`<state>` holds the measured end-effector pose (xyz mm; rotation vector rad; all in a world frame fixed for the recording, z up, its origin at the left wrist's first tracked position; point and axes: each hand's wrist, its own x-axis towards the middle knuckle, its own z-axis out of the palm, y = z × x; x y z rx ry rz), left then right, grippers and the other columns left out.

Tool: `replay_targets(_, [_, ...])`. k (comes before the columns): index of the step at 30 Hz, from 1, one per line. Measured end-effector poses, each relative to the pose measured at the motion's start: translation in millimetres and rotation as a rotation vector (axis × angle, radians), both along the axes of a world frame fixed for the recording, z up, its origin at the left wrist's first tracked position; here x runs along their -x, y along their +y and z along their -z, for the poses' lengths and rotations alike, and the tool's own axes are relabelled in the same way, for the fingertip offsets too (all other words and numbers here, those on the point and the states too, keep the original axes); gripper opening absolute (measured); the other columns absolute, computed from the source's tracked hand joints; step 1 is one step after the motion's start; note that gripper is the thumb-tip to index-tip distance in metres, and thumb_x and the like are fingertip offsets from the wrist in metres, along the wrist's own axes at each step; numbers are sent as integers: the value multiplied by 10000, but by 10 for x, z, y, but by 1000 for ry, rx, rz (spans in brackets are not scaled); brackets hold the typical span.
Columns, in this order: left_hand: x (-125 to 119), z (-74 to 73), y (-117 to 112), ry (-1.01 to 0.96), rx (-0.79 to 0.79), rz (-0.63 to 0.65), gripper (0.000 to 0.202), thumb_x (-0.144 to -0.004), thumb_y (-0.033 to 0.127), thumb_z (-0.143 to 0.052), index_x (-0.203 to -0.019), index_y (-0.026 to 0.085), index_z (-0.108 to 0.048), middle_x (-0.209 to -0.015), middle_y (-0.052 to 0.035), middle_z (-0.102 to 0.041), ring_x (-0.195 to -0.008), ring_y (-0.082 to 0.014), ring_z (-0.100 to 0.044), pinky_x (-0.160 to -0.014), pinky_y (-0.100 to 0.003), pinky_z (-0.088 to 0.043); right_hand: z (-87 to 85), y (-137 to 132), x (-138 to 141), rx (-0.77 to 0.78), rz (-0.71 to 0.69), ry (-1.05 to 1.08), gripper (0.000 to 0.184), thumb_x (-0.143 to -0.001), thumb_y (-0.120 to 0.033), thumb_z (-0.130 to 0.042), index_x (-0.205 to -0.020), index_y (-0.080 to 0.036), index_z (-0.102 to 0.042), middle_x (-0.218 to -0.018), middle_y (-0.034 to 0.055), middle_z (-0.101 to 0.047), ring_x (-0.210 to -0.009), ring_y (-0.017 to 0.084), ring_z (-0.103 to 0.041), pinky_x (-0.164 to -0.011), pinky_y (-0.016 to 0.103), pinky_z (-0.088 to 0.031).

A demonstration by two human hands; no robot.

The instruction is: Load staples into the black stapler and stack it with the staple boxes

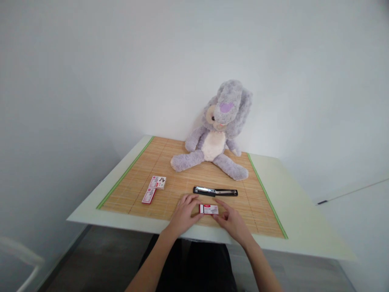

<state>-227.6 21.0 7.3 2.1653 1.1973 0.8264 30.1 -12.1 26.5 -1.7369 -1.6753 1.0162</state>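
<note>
The left hand (183,212) and right hand (232,223) curve around the ends of a small red-and-white box (210,209) on a slatted mat (179,186).
Just beyond lies a black stapler (214,192), opened out flat; more small boxes (149,195) sit together to the left, and a grey plush toy (214,146) sits at the back before a white wall (121,61).

Box (209,209), red and white; stapler (205,191), black and silver; mat (130,182), striped tan, green-edged; counter (279,190), whitish; toy (213,145), lilac-grey, cream belly.
</note>
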Motion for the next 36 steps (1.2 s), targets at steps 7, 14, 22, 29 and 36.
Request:
replay_targets(7, [34, -10, -4, 25, -25, -28, 324, -890, 418, -732, -1193, 325, -661, -1565, -20, -464, -1485, -286, -333, -1225, -532, -318, 12, 83, 36, -62, -119, -144, 489, -854, -395, -693, -1319, -242, -689, -637, -48, -542, -611, 153, -525, -587, 261, -322])
replay_targets(14, [96, 9, -3, 21, -23, -46, 327, -886, 415, -734, -1194, 332, -661, -1521, -29, -511, -1439, -280, -401, -1198, -522, -352, 2, 103, -155, -51, -85, -102, 464, -809, -410, -733, -1245, -253, -732, -609, -57, -519, -589, 152, -482, -579, 265, -311])
replay_targets(22, [51, -11, 105, 36, -33, -88, 941, -703, 621, -843, -1510, 340, -447, -1693, -63, -250, -1547, -336, -224, -1239, -558, -265, -14, 106, -237, -45, 111, 59, 581, -869, -692, -591, -1129, -189, -720, -651, -11, -609, -566, 164, -508, -532, 263, -345])
replay_targets(29, [-31, -29, 256, 96, -66, -60, 983, -631, 746, -826, -1484, 371, -513, -1664, -54, -326, -1529, -357, -251, -1260, -571, -190, -115, 287, -365, -85, 206, 103, 668, -851, -780, -542, -1047, -163, -702, -560, -57, -486, -492, 128, -408, -492, 246, -279])
replay_targets(36, [-24, 11, 206, 80, -66, -74, 762, -669, 685, -843, -1328, 360, -642, -1644, -42, -362, -1524, -341, -264, -1261, -566, -193, -214, 301, -75, -161, 24, -77, 421, -887, -574, -630, -1041, -204, -760, -545, -51, -500, -518, 137, -425, -535, 255, -284])
